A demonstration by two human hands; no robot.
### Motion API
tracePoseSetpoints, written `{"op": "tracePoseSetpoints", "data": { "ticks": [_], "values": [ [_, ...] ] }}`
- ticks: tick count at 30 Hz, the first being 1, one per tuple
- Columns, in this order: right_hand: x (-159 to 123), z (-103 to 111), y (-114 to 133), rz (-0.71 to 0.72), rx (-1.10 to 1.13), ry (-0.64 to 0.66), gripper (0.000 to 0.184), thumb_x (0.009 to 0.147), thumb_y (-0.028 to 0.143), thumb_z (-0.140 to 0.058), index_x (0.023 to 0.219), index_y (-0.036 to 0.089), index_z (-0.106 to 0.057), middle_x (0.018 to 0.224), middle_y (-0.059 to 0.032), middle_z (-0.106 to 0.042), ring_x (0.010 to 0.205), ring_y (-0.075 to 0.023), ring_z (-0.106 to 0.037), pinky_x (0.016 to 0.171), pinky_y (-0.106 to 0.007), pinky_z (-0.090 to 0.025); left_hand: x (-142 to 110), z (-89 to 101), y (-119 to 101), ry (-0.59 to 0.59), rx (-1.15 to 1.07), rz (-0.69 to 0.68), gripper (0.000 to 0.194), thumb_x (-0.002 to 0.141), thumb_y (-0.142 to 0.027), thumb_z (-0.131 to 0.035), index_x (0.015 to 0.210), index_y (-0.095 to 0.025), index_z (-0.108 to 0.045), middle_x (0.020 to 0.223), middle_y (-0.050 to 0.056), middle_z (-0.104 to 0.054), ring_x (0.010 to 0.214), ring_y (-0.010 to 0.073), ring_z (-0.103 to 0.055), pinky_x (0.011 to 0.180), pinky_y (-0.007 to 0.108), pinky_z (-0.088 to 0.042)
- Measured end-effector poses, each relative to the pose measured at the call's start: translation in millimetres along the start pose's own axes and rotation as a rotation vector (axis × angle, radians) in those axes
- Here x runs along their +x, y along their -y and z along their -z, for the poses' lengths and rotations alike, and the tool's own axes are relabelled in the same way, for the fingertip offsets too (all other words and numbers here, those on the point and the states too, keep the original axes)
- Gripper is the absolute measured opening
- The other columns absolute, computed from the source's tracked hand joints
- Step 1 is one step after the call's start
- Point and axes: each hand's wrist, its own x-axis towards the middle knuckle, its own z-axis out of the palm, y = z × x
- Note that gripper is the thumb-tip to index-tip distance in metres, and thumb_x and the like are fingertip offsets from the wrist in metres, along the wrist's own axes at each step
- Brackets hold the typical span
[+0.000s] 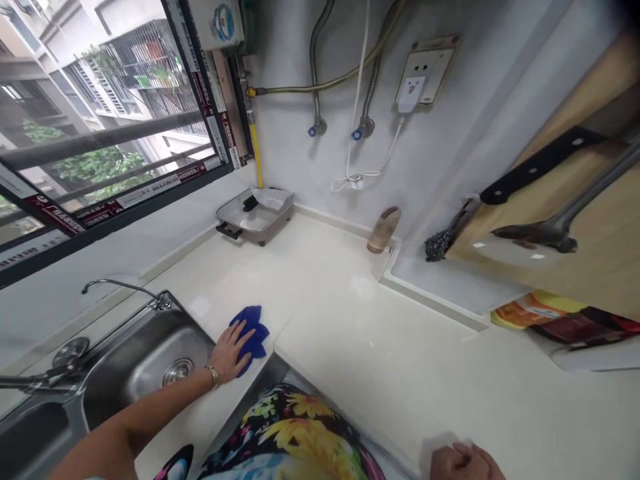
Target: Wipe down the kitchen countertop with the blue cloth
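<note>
My left hand [233, 350] lies on a blue cloth [256, 341] with its fingers spread and stretched out. It presses the cloth flat against the white countertop [325, 320], just right of the steel sink [150, 360]. A bracelet circles that wrist. At the bottom edge, over the front of the counter, my right hand [466, 461] is curled into a loose fist. Nothing shows in its fingers, and its lower part is cut off by the frame.
An electric pan with a glass lid [263, 210] sits in the back corner. A brown holder-like object [384, 230] stands by the wall. At right hang a black-handled knife [543, 167], a spatula [565, 227] and a steel scrubber [439, 245]. A thin tap [120, 285] rises behind the sink.
</note>
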Motion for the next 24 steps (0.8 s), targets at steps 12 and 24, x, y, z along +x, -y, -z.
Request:
{"op": "tracePoseSetpoints", "data": {
  "ticks": [12,24],
  "values": [
    [-4,3,18,0.014,-0.112,-0.001,0.016,0.062,0.019,-0.057,0.077,0.022,-0.063,0.099,-0.0154,-0.064,0.096,-0.0354,-0.056,0.075,-0.044,-0.036,59,-8.1,-56,0.1,-0.071,-0.216,0.059,0.093,-0.042,-0.046,0.15,-0.028,-0.043,0.162,0.013,-0.033,0.151,0.036,-0.023,0.118,0.06,-0.029],
    [-5,0,24,-0.022,-0.224,0.037,0.013,0.073,0.017,-0.056,0.083,0.019,-0.063,0.114,-0.0151,-0.065,0.102,-0.0331,-0.055,0.077,-0.042,-0.035,160,-23.6,-141,0.174,-0.153,-0.407,0.062,0.092,-0.043,-0.05,0.151,-0.026,-0.042,0.163,0.015,-0.03,0.152,0.0363,-0.019,0.12,0.06,-0.024]
  ]
}}
